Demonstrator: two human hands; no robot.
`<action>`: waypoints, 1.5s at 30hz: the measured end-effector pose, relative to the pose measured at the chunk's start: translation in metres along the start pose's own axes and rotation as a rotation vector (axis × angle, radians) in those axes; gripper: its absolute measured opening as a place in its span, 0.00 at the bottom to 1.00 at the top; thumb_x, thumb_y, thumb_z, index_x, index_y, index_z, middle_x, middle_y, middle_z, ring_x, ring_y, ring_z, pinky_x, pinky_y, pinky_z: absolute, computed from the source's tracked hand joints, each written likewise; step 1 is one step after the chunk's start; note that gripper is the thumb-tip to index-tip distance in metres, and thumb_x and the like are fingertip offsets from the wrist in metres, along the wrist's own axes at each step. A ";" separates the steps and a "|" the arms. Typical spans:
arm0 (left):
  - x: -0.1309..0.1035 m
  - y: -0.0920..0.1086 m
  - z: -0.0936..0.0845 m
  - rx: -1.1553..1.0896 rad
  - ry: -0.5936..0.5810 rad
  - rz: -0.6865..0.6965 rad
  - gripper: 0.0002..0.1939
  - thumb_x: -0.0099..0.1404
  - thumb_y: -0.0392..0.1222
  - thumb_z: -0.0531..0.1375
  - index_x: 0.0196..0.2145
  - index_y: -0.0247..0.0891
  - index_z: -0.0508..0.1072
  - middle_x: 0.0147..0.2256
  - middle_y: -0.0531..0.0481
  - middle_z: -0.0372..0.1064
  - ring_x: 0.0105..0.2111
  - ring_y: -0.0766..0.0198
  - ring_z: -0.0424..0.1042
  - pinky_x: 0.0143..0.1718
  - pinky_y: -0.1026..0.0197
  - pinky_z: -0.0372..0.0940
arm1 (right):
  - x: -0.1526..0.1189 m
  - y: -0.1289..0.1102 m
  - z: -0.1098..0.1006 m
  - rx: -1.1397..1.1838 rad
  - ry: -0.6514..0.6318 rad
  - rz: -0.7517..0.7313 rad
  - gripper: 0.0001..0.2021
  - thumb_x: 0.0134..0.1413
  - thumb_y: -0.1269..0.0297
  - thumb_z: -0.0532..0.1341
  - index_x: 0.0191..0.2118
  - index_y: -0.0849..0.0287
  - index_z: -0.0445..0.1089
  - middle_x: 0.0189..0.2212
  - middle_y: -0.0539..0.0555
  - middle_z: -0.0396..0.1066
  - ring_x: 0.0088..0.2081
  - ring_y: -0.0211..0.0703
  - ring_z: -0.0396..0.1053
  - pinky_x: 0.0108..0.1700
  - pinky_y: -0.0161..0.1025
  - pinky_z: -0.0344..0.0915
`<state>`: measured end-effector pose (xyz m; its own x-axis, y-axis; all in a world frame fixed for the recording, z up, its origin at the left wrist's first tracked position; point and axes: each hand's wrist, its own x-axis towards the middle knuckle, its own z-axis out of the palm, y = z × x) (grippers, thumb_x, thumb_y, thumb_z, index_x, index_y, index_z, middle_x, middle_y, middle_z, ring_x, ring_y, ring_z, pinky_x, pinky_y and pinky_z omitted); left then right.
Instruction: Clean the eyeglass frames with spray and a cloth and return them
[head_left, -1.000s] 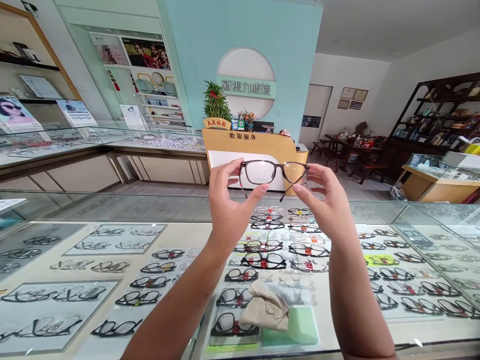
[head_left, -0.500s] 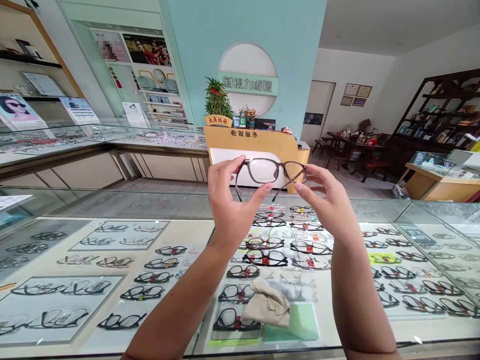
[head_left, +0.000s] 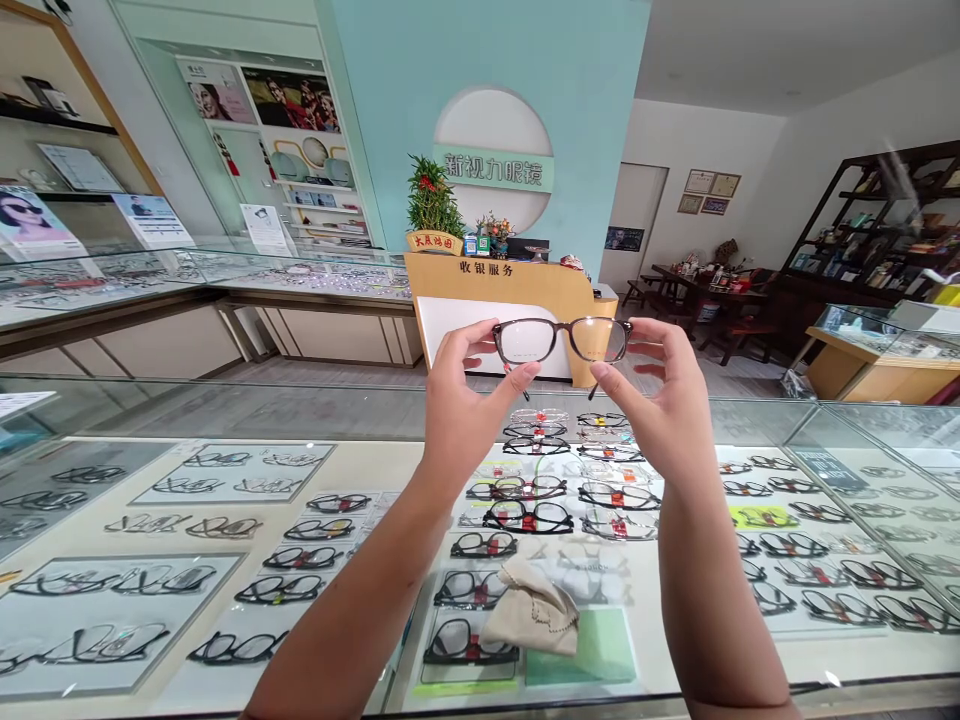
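Note:
A dark-framed pair of glasses (head_left: pixel 562 325) is held up in front of me, above the glass display counter (head_left: pixel 390 415). My left hand (head_left: pixel 469 390) grips its left end between thumb and fingers. At the right end, the thumb and fingers of my right hand (head_left: pixel 664 385) pinch the frame. The lenses face me nearly square on, and the temple tips hang below them. Under my hands, a beige cloth (head_left: pixel 532 605) lies crumpled on the counter, partly over a green sheet (head_left: pixel 589 650).
Rows of eyeglasses (head_left: pixel 529 515) fill the display counter. A wooden cashier desk (head_left: pixel 525 280) with a potted plant (head_left: pixel 433 200) stands ahead. More glass cases line the left, and a smaller case (head_left: pixel 892 335) stands at right.
The glasses have turned to face me more squarely, and their right end has moved right with my right hand. The temples now point away and look shorter.

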<state>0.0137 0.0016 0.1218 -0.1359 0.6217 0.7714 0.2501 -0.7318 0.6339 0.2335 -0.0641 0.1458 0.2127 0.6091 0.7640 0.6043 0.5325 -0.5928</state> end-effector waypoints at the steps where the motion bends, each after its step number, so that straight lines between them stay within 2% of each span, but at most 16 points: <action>1: 0.000 0.000 0.000 -0.004 -0.006 -0.004 0.29 0.64 0.56 0.77 0.59 0.48 0.78 0.56 0.43 0.80 0.55 0.48 0.79 0.58 0.42 0.71 | 0.000 0.000 0.000 -0.006 0.005 -0.008 0.26 0.64 0.47 0.73 0.63 0.46 0.70 0.63 0.60 0.75 0.60 0.61 0.77 0.57 0.62 0.78; 9: -0.001 0.003 -0.001 0.023 0.008 0.030 0.30 0.63 0.55 0.78 0.59 0.49 0.77 0.56 0.43 0.79 0.56 0.47 0.79 0.57 0.42 0.72 | -0.001 0.000 -0.001 -0.007 -0.019 -0.016 0.25 0.66 0.48 0.72 0.64 0.46 0.71 0.63 0.60 0.76 0.61 0.61 0.78 0.57 0.62 0.79; 23: -0.007 0.012 -0.001 0.107 0.114 0.145 0.32 0.62 0.57 0.79 0.58 0.48 0.76 0.52 0.46 0.76 0.51 0.51 0.76 0.53 0.47 0.72 | 0.004 0.011 -0.001 0.141 -0.162 0.086 0.24 0.66 0.51 0.72 0.64 0.48 0.74 0.61 0.61 0.80 0.60 0.60 0.80 0.66 0.68 0.75; 33: -0.011 0.018 0.000 0.152 0.149 0.276 0.31 0.62 0.50 0.79 0.58 0.46 0.75 0.52 0.46 0.74 0.51 0.54 0.75 0.52 0.50 0.73 | 0.008 0.025 -0.003 0.228 -0.247 0.105 0.26 0.66 0.49 0.73 0.65 0.47 0.75 0.62 0.60 0.79 0.62 0.61 0.79 0.64 0.68 0.77; 37: -0.010 0.015 0.001 0.122 0.124 0.214 0.31 0.63 0.51 0.79 0.59 0.46 0.74 0.54 0.45 0.75 0.53 0.52 0.76 0.52 0.49 0.72 | 0.007 0.023 -0.003 0.191 -0.179 0.049 0.26 0.65 0.49 0.74 0.64 0.46 0.74 0.61 0.59 0.80 0.61 0.60 0.79 0.64 0.67 0.77; 42: -0.007 0.008 0.003 -0.003 0.011 0.028 0.31 0.65 0.51 0.76 0.62 0.48 0.74 0.58 0.44 0.77 0.57 0.51 0.77 0.56 0.48 0.72 | 0.004 0.015 -0.004 0.051 -0.027 -0.038 0.27 0.63 0.48 0.76 0.63 0.48 0.73 0.61 0.60 0.77 0.61 0.59 0.77 0.60 0.62 0.78; 45: -0.006 0.006 0.005 -0.045 -0.040 -0.030 0.31 0.66 0.53 0.75 0.63 0.50 0.73 0.60 0.44 0.77 0.60 0.50 0.77 0.57 0.47 0.72 | 0.002 0.011 -0.003 -0.007 0.019 -0.071 0.27 0.63 0.48 0.75 0.63 0.48 0.72 0.61 0.60 0.76 0.60 0.59 0.77 0.58 0.61 0.79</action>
<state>0.0205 -0.0051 0.1206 -0.1040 0.6535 0.7498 0.2027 -0.7241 0.6592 0.2427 -0.0588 0.1418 0.1840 0.5587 0.8087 0.6239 0.5693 -0.5353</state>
